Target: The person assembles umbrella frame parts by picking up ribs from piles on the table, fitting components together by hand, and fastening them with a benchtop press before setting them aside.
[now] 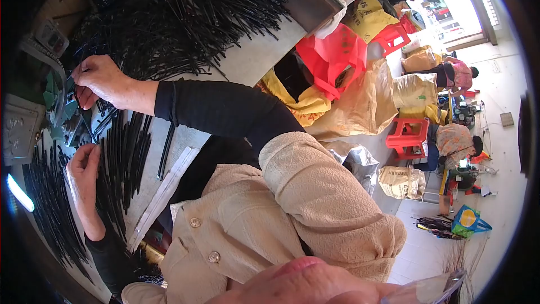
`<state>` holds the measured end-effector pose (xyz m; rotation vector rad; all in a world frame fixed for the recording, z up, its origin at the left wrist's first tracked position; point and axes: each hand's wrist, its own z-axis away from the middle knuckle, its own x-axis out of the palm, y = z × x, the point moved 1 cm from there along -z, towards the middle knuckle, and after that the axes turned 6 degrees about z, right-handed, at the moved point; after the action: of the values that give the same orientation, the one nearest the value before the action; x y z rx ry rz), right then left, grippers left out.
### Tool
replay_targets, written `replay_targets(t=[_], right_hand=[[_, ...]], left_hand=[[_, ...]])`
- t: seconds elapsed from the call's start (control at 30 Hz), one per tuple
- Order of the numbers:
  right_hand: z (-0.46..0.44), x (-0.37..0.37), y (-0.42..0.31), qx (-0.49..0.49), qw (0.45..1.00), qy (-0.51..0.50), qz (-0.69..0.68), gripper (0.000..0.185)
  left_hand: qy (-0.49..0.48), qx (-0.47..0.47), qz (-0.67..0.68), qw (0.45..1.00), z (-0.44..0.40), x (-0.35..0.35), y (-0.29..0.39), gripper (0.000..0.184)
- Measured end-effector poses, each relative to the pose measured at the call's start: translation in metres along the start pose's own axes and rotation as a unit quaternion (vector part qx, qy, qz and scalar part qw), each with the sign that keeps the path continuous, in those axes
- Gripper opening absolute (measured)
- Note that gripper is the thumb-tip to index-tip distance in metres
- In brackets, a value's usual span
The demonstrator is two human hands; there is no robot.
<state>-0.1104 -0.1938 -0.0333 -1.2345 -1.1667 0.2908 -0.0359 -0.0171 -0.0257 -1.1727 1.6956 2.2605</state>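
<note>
My right hand (104, 83) reaches in from the right, thumb and fingers closed on a thin black cord (86, 118). Below it, my left hand (84, 177) pinches near the cord's lower end, beside a green and grey machine (61, 98). Part of the cord is hidden behind my right fingers. Straight black cords (125, 160) lie in a row right of my left hand, and more black cords (53, 205) lie to its left. A large tangled heap of black cords (185, 22) spreads above my right hand.
A grey metal box (22, 129) stands at the machine's side. A white strip (163, 197) lines the table edge. Beyond are a red bag (334, 53), yellow sacks, a red stool (408, 138), and people seated at other machines.
</note>
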Motion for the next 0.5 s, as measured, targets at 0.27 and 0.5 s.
replay_targets(t=[0.27,0.5], right_hand=[[0.0009,0.0001,0.0003,-0.003,1.0,0.0,0.006,0.017],[0.0012,-0.0008,0.0007,0.002,1.0,-0.013,0.005,0.018]], left_hand=[[-0.001,0.017,-0.023,1.0,-0.0001,0.0012,-0.0036,0.018],[-0.001,-0.004,-0.031,1.0,0.0015,0.0015,0.0034,0.018]])
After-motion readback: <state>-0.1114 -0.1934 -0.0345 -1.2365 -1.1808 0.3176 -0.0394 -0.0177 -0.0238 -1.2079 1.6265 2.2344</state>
